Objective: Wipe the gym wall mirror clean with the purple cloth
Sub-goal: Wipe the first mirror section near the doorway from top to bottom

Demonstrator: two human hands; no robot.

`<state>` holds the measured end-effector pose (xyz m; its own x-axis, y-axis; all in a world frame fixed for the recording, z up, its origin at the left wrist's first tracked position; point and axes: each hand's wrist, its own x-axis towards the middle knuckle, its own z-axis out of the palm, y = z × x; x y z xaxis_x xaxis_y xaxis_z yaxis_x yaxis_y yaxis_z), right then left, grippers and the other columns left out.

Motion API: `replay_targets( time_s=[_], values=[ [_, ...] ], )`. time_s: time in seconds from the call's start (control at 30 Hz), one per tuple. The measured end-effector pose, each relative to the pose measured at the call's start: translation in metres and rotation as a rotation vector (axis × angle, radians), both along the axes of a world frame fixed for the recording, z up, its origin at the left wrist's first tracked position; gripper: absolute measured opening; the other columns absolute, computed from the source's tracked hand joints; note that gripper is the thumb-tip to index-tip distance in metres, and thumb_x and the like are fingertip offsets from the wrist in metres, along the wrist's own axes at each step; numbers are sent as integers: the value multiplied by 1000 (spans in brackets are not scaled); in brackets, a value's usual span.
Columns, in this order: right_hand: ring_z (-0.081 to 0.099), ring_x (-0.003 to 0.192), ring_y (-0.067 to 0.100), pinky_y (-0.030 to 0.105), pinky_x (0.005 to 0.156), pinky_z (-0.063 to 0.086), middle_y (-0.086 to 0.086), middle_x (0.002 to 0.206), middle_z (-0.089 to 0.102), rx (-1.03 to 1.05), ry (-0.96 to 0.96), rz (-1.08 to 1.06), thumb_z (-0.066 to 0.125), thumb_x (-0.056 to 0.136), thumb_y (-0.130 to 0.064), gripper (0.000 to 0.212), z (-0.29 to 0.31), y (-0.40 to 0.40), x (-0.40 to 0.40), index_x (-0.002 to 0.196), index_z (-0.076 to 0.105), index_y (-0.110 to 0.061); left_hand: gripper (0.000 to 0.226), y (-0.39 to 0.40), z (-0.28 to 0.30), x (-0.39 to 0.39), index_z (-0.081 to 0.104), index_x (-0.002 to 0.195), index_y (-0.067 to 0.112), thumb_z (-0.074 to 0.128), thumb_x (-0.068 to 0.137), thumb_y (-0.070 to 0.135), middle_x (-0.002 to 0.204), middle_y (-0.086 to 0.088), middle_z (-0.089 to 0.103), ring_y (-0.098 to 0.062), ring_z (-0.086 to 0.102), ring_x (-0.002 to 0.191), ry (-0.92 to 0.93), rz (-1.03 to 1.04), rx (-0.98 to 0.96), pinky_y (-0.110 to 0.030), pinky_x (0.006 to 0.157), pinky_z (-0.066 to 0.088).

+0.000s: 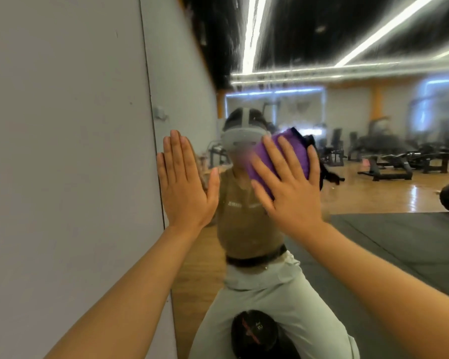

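The wall mirror [322,229] fills the right part of the view and shows streaks near its top. My right hand [288,185] lies flat with straight fingers on the folded purple cloth [285,151], pressing it against the glass at about head height. My left hand [184,182] is open and flat, fingers together, resting at the mirror's left edge where the glass meets the grey wall [62,151]. Behind the hands the glass reflects a person wearing a headset.
A black medicine ball [254,332] sits low against the mirror. The reflection shows a wooden gym floor, black mats [399,242] and several exercise machines [389,161] behind me. A small fitting [160,112] sticks out near the mirror's left edge.
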<state>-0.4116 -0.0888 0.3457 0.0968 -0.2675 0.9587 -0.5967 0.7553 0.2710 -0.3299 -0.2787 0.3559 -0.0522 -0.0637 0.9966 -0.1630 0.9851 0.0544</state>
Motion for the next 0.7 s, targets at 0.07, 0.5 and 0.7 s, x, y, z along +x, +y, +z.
replay_targets(
  time_s=[0.07, 0.5, 0.7],
  values=[
    [27, 152, 27, 58, 122, 15, 5, 164, 32, 123, 75, 9, 40, 108, -42, 49, -30, -4, 2, 156, 39, -29, 77, -2, -2, 0, 10, 157, -4, 29, 104, 48, 166, -23, 11, -32, 4, 155, 3, -6, -13, -43, 127, 1],
    [27, 152, 26, 54, 123, 8, 6, 164, 32, 68, 90, 46, 42, 106, -42, 54, 55, 76, -40, 157, 36, -28, 73, -2, -5, -1, 22, 157, -3, 39, 97, 35, 165, -22, 17, -35, 11, 154, 17, 22, -40, -45, 127, 5],
    [24, 152, 30, 55, 122, 2, 7, 164, 32, -111, -16, 30, 44, 103, -39, 54, 7, 34, -17, 156, 37, -28, 66, -4, -8, -2, 31, 154, 2, 43, 96, 29, 163, -20, 24, -35, 16, 153, 42, -28, -69, -54, 124, 16]
  ],
)
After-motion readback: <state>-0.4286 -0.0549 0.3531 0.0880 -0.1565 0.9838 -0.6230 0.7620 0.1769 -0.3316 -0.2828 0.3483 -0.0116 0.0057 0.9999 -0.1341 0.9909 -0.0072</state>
